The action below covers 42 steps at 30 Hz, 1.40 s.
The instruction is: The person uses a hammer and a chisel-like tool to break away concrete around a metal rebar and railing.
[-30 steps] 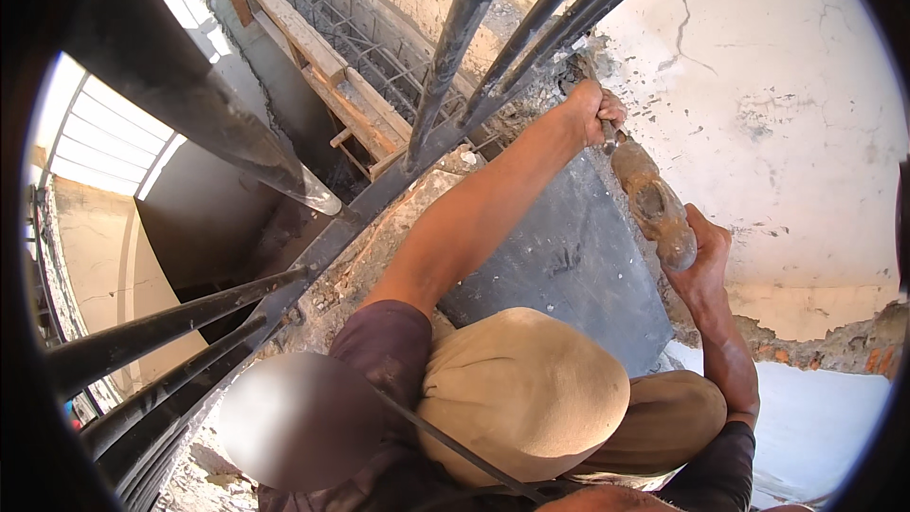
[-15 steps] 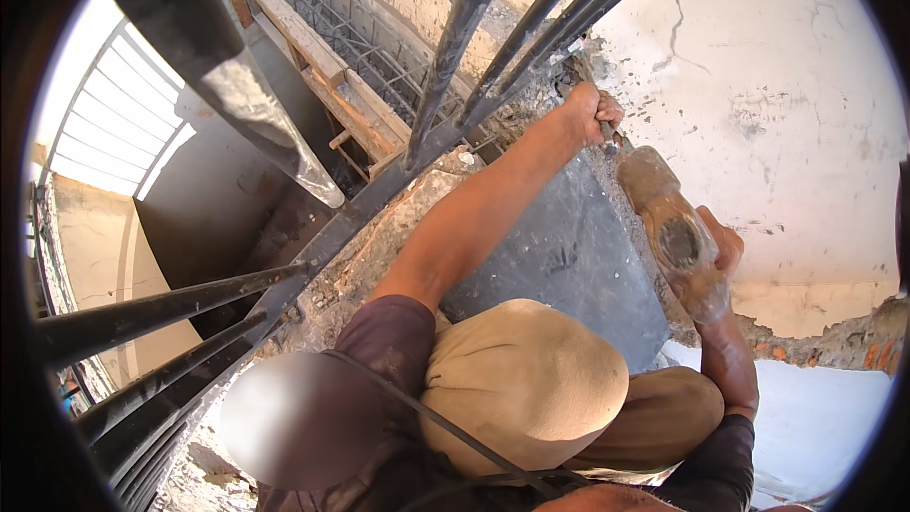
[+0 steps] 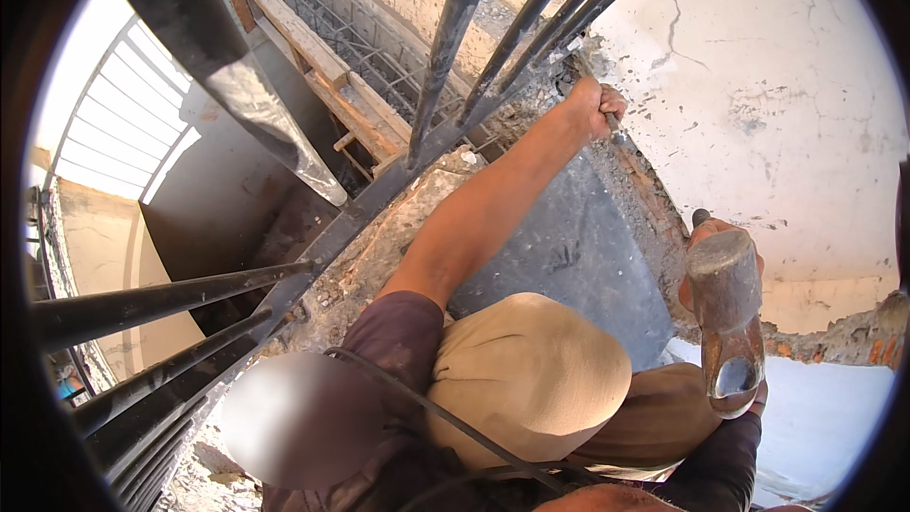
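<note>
My left hand (image 3: 592,110) is wrapped round a metal chisel (image 3: 615,125), whose far end meets the broken masonry (image 3: 571,76) at the wall's foot. Its struck end points back toward me. In my right hand (image 3: 718,228) is a heavy, worn club hammer (image 3: 726,284), raised above the right knee and apart from the chisel. The hammer head hides most of my right fingers, and the dark end of the handle pokes out beyond them.
Black metal railing bars (image 3: 455,38) run along my left, beside a deep drop. Past them lie timber boards (image 3: 365,114) and a rebar cage (image 3: 379,57). A dark slab (image 3: 569,237) lies before my knees. The cracked plaster wall (image 3: 758,133) rises at right.
My right hand has drawn the hammer back from the chisel, down and to the right toward me. The left hand keeps the chisel in nearly the same spot.
</note>
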{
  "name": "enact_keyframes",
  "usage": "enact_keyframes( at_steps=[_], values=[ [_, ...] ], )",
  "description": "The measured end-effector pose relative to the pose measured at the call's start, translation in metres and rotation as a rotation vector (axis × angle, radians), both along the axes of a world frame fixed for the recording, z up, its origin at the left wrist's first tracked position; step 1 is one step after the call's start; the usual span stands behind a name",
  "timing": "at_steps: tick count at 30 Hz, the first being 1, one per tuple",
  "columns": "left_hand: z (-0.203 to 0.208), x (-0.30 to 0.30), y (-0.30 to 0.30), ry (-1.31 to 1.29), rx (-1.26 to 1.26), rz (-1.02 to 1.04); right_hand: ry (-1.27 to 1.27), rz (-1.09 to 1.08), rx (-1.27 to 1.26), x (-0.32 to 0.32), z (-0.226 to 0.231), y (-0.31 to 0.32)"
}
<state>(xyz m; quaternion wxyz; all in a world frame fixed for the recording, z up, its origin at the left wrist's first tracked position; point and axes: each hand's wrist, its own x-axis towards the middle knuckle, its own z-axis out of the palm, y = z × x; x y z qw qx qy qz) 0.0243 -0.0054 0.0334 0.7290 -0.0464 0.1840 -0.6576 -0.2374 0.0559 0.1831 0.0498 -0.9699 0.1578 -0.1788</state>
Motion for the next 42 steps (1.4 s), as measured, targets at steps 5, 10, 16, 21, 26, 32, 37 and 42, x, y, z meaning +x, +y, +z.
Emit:
enact_keyframes(
  at_steps=[5, 10, 16, 21, 26, 32, 37, 42],
  values=[
    [-0.002, 0.002, 0.001, -0.017, 0.047, -0.033, 0.204, -0.187, 0.125, 0.024, -0.02, -0.014],
    [-0.006, 0.0, 0.004, 0.016, -0.004, 0.009, -0.073, -0.029, 0.304, -0.001, -0.016, -0.01],
    [0.003, -0.003, -0.006, 0.054, 0.011, -0.012, 0.206, -0.241, 0.14, 0.026, -0.018, -0.017],
    [0.002, 0.001, -0.002, 0.031, -0.012, 0.016, 0.011, -0.065, 0.193, 0.019, -0.003, 0.01],
    [0.014, -0.006, -0.003, 0.077, 0.013, 0.051, -0.129, 0.014, 0.3, 0.006, -0.009, -0.009],
    [0.0, -0.006, -0.005, 0.031, 0.014, 0.037, 0.053, -0.274, 0.228, 0.023, -0.016, 0.001],
    [-0.003, -0.002, 0.001, 0.061, 0.023, -0.003, -0.13, -0.024, 0.336, -0.026, -0.001, -0.033],
    [-0.006, -0.028, 0.01, -0.077, 0.021, -0.031, -0.05, -0.151, 0.131, -0.044, 0.003, -0.018]
  ],
)
